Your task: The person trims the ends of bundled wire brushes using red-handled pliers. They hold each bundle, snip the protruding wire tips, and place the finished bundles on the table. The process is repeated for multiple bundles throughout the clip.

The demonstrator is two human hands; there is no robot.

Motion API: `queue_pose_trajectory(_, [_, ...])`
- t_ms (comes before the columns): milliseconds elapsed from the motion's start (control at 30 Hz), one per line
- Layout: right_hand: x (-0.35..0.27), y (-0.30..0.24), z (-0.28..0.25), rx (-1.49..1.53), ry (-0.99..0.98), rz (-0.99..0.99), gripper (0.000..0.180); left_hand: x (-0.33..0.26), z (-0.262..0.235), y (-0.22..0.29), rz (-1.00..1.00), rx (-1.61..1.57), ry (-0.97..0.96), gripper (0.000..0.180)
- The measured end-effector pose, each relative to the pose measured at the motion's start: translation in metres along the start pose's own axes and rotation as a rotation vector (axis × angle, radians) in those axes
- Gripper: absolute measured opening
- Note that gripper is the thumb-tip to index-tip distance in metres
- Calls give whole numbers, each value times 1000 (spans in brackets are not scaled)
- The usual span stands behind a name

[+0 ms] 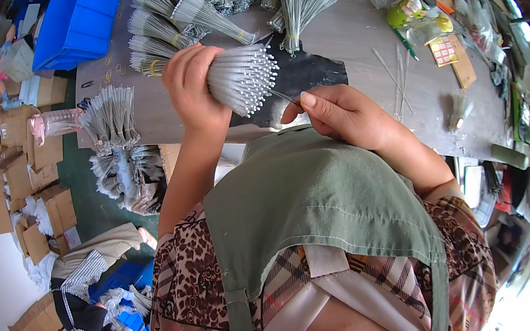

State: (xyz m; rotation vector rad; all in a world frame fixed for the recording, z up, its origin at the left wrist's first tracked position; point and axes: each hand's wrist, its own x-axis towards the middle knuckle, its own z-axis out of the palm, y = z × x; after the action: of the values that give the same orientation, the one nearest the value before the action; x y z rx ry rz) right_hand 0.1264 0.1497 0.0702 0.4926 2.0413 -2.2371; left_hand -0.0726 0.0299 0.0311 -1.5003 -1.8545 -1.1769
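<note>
My left hand (194, 84) is wrapped round a thick bundle of thin straw brushes (243, 80), their white bristle tips fanned toward my right hand. Between the thumb and fingers of my right hand (346, 113) is a thin dark tool (284, 96), perhaps tweezers, whose far end reaches the edge of the bundle. Whether it grips one of the brushes I cannot tell. Beneath both hands a black mat (313, 72) lies on the grey table (204, 121). Farther back, several brush bundles (214, 17) tied with yellow bands lie in an arc.
A blue bin (77, 26) stands at the back left. More brushes (110, 116) hang near the table's left edge. On the right are loose brushes (397, 82), a green pen (405, 43) and a yellow-green tape roll (405, 12). Two other people work at left among cardboard boxes (34, 232).
</note>
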Motion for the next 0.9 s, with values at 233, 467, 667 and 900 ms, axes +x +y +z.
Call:
queue_pose_trajectory(233, [1, 1, 0, -1, 21, -8, 48, 1, 2, 1, -14, 13, 1, 34])
queue_pose_trajectory(467, [-1, -10, -5, -143, 32, -26, 45, 0, 3, -1, -103, 90, -90, 34])
queue_pose_trajectory(667, [1, -13, -4, -260, 80, -99, 40, 0, 0, 2, -132, 203, -160, 40])
queue_pose_trajectory(900, [6, -11, -4, -324, 125, -130, 37, 2, -1, 2, -124, 234, -180, 43])
